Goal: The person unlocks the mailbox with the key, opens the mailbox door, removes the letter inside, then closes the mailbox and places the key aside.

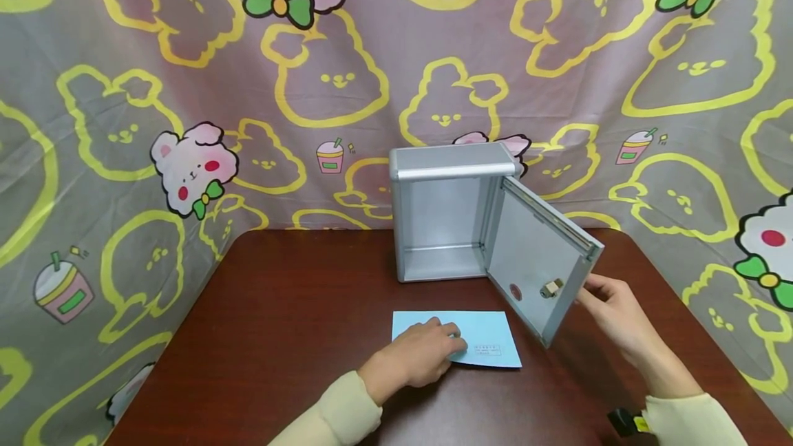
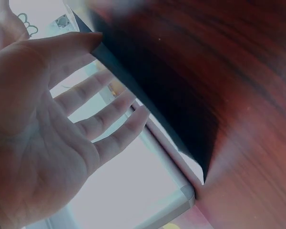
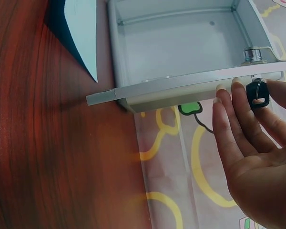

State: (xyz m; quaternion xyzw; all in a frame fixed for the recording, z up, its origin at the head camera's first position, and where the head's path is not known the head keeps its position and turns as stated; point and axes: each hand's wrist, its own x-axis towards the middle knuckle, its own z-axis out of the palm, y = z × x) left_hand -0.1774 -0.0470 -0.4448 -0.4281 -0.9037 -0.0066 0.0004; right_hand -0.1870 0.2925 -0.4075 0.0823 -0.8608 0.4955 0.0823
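Note:
A silver metal box (image 1: 455, 160) stands at the back of the table, its hinged door (image 1: 533, 253) swung out to the right. On the door's inner face is a lock (image 1: 551, 288). My right hand (image 1: 619, 308) is at the door's outer side; in the right wrist view its thumb and finger pinch a black-headed key (image 3: 257, 93) at the lock. In front of the box is a light blue envelope (image 1: 477, 325) with a small printed block. My left hand (image 1: 418, 353) grips its near edge, thumb at the edge and fingers over the top. The near edge looks slightly raised.
A small black-and-yellow object (image 1: 622, 422) lies beside the right sleeve, partly cut off. The brown wooden table (image 1: 297, 308) extends to the left. A patterned cloth (image 1: 334, 88) hangs behind the table and along its sides.

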